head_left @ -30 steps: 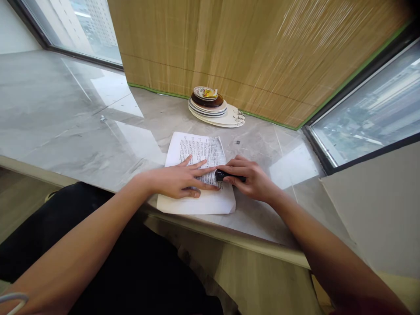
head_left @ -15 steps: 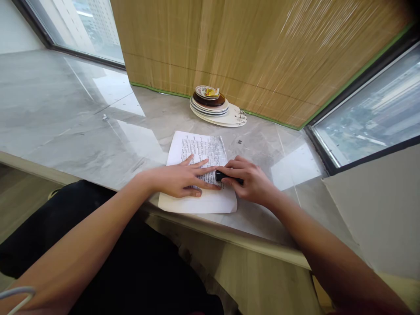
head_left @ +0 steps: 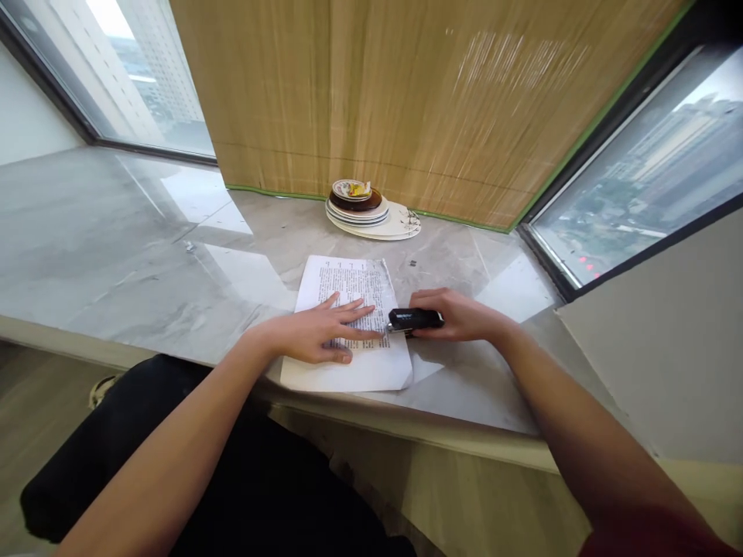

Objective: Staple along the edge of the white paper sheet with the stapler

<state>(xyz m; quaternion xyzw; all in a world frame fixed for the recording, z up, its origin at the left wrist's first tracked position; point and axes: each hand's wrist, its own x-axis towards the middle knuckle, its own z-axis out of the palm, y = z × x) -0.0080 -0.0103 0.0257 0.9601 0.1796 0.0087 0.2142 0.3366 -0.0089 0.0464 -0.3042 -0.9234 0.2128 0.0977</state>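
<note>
A printed paper sheet lies on the grey marble sill near its front edge. My left hand rests flat on the sheet with fingers spread, pressing it down. My right hand grips a black stapler at the sheet's right edge, the stapler's nose pointing left toward my left fingertips. The stapler sits slightly raised off the paper edge.
A stack of plates with a small patterned dish on top stands at the back by the bamboo blind. Windows flank both sides. The marble sill stretches left; its front edge runs below the paper.
My right hand has lifted and turned so the stapler now shows on top, no longer pressed down on the paper's edge. The camera tilted up a little. My left hand stayed put.
</note>
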